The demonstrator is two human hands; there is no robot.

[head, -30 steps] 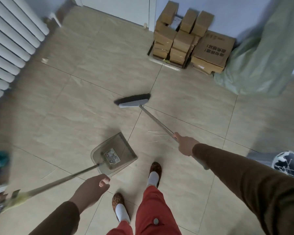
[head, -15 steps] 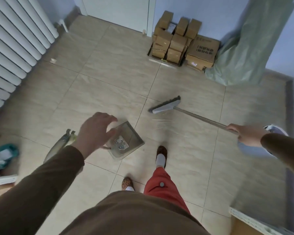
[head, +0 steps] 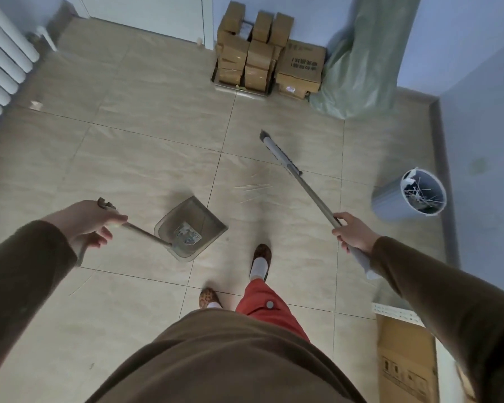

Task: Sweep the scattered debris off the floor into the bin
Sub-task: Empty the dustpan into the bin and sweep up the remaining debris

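My left hand [head: 88, 223] grips the top of the long handle of a translucent dustpan [head: 191, 228], whose pan rests on the tiled floor in front of my feet. My right hand [head: 354, 232] grips the metal shaft of a broom; the broom head [head: 280, 154] sits on the floor up and to the left of that hand. A few thin pale sticks [head: 252, 189] lie scattered on the tile between the pan and the broom head. A grey-blue bin [head: 410, 196] stands to the right by the wall, with sticks inside it.
Stacked cardboard boxes [head: 262, 58] and a green sack [head: 361, 59] stand against the far wall. A white radiator [head: 0, 62] runs along the left. A flat carton [head: 405, 362] lies at bottom right. One thin stick [head: 80, 286] lies left of my feet.
My left hand, raised with spread fingers half a second ago, now holds the dustpan handle. The broom has swung, its head now turned end-on to the right of the sticks. The bin has come into view.
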